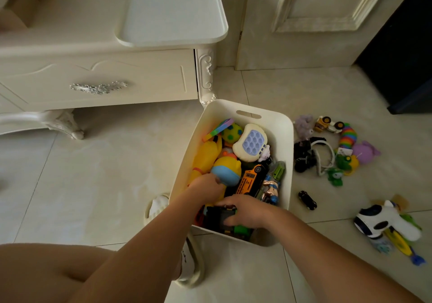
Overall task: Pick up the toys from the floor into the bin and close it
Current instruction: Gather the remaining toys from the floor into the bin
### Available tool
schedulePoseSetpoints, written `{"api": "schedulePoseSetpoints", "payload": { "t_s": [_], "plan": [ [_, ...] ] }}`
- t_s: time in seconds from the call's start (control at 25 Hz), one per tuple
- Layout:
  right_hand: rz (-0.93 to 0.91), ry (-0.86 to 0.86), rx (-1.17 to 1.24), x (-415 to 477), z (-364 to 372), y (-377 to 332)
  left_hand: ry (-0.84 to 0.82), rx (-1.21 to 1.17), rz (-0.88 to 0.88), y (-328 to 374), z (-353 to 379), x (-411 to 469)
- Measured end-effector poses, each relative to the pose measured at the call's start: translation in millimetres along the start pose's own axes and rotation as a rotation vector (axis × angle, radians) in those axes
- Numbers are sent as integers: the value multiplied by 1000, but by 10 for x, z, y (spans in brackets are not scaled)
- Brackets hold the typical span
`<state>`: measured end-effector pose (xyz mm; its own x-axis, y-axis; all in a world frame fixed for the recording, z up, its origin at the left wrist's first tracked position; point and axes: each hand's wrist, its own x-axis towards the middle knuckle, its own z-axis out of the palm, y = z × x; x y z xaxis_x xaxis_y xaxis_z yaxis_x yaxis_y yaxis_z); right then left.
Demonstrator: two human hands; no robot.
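Note:
A cream bin [284, 139] stands on the tiled floor, filled with several toys. Inside it my left hand [207, 187] grips the handle end of a yellow and blue toy [228, 170]. Near the bin's front wall my right hand [245, 211] holds a black toy vehicle [217, 216]. An orange bus [251, 178] and a cream pop-button game [251, 141] lie in the bin too. The bin's lid [173, 10] rests on the cabinet top. To the right of the bin, toys lie on the floor: a rainbow slug [348, 135], a small black car [307, 200] and a white toy [388, 219].
A cream cabinet [98, 80] with a drawer stands to the left of the bin. A door [315, 22] and a dark object [402, 57] are behind. My white shoe [190, 260] and my knee [46, 272] sit close by the bin's front left.

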<state>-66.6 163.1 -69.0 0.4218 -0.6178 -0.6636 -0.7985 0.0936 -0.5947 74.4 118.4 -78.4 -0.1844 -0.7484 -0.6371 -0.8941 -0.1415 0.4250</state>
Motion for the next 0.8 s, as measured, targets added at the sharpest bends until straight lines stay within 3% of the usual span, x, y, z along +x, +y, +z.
{"api": "schedulePoseSetpoints", "payload": {
  "t_s": [0.12, 0.24, 0.52, 0.64, 0.72, 0.8],
  "plan": [
    [-12, 53, 18, 27, 18, -46, 72, 30, -7, 39, 48, 66],
    [-39, 79, -77, 66, 9, -78, 107, -138, -4, 4, 23, 110],
    [-9, -99, -503, 196, -221, -149, 99, -316, 23, -134, 41, 146],
    [-41, 122, -376, 184, -72, -57, 86, -284, 33, -129, 36, 158],
    [56, 354, -266, 156, -38, 20, 116, -293, 13, -143, 42, 162],
    [166, 487, -305, 106, -33, 21, 127, -308, 9, -149, 44, 160]
  ]
}}
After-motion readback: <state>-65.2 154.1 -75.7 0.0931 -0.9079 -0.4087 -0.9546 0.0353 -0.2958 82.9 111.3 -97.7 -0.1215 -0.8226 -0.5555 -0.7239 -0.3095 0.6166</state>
